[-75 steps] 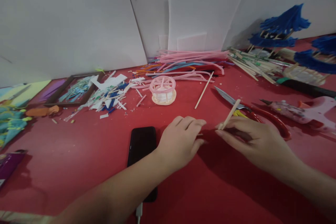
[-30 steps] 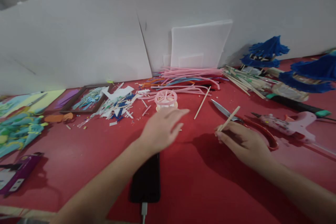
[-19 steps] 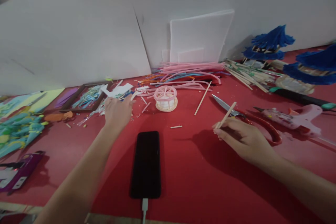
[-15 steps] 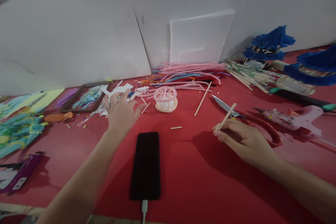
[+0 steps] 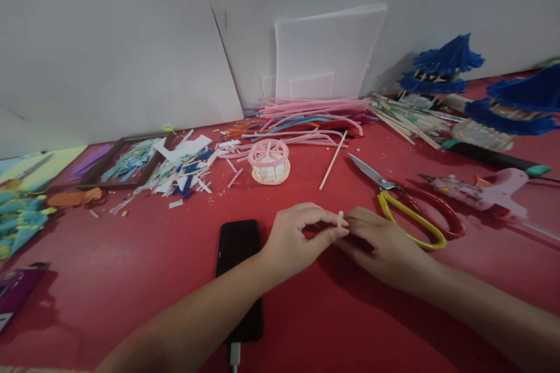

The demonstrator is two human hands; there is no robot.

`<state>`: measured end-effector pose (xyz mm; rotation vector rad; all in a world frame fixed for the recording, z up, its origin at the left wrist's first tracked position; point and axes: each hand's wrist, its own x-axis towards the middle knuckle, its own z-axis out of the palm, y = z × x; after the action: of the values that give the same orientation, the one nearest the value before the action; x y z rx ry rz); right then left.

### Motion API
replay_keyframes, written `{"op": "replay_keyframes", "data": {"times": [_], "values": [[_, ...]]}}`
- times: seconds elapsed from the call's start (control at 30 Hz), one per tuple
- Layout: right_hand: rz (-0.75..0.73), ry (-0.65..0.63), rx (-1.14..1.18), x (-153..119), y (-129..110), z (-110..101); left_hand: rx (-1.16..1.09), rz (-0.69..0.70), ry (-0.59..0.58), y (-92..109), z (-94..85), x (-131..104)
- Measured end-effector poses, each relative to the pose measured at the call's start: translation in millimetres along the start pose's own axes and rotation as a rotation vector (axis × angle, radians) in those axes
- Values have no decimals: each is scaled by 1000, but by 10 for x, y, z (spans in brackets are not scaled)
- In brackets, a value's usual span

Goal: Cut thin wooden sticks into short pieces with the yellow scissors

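Note:
My left hand (image 5: 300,239) and my right hand (image 5: 380,245) meet fingertip to fingertip low over the red tabletop (image 5: 131,268). Between their pinched fingers stands a short wooden stick (image 5: 340,219), only its tip showing; the rest is hidden by the fingers. Which hand bears the stick more I cannot tell; both touch it. A small pink wheel-shaped model (image 5: 269,161) sits beyond the hands. Red and yellow scissors (image 5: 406,210) lie just right of my right hand.
A black phone (image 5: 238,262) on a cable lies under my left forearm. Scrap pile (image 5: 179,169), pink strips (image 5: 306,113), long stick (image 5: 332,151), pink glue gun (image 5: 485,192), blue fringed models (image 5: 446,64), white boards (image 5: 328,52) against the wall, framed picture (image 5: 125,154).
My left hand swept out to the scrap pile at the left, then came back to the middle and joined the right hand. The long stick in my right hand no longer juts out.

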<state>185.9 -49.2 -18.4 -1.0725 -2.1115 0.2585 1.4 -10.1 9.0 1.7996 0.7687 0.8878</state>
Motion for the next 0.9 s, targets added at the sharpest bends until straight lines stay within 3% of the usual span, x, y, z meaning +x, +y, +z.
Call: {"op": "replay_keyframes", "data": {"times": [0.17,0.23,0.37,0.5,0.9], "values": [[-20,-5,-11,13,-13,14,-155,-50,307,-82,-58,52],[-16,10,-13,6,-4,-5,-194,-87,365,-120,-78,73],[45,80,-44,-13,32,-61,-44,-99,224,-151,-74,70],[69,98,-65,-18,58,-65,128,68,85,-122,-39,47],[47,56,-67,-21,103,8,152,89,49,-88,11,7]]}}
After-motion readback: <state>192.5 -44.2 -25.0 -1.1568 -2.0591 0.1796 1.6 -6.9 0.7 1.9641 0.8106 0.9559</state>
